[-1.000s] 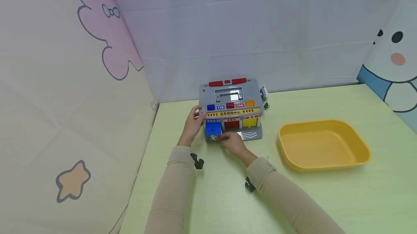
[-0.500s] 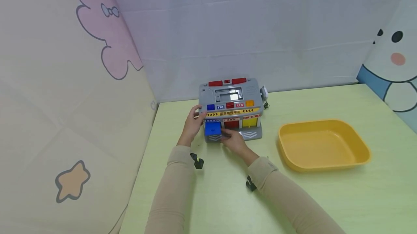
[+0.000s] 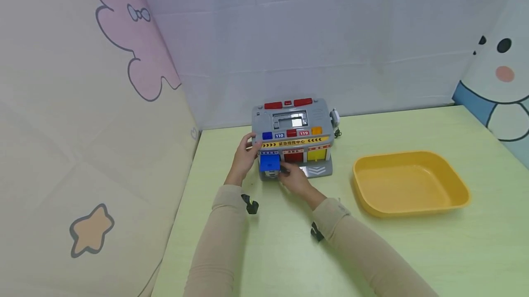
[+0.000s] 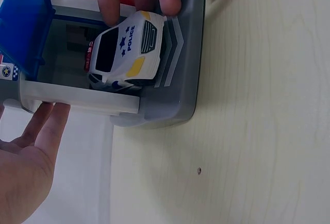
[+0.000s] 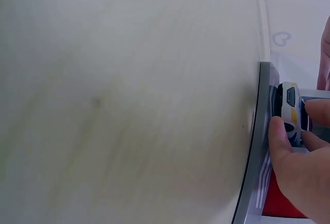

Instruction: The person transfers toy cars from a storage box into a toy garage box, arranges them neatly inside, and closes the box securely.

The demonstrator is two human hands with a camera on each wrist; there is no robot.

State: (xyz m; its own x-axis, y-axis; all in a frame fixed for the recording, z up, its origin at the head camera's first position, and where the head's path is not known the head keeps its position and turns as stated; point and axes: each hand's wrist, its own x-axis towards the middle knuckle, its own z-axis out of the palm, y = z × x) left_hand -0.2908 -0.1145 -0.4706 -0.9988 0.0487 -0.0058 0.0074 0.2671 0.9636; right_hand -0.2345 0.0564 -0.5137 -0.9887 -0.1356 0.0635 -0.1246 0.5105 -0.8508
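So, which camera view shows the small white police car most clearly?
The left wrist view. There the police car fills much of the frame, with its POLICE lettering readable, half out of the bay under the raised blue door. The right wrist view shows only its front end past the right hand. The head view shows a tiny white speck.

The head view looks forward and down from well back, taking in the whole desk (image 3: 413, 251) and the toy station (image 3: 292, 137) at its far left. The left wrist view sits close, facing the station's open bay and police car (image 4: 126, 49). The right wrist view skims the desk, blurred, apparently catching the same car (image 5: 290, 105).
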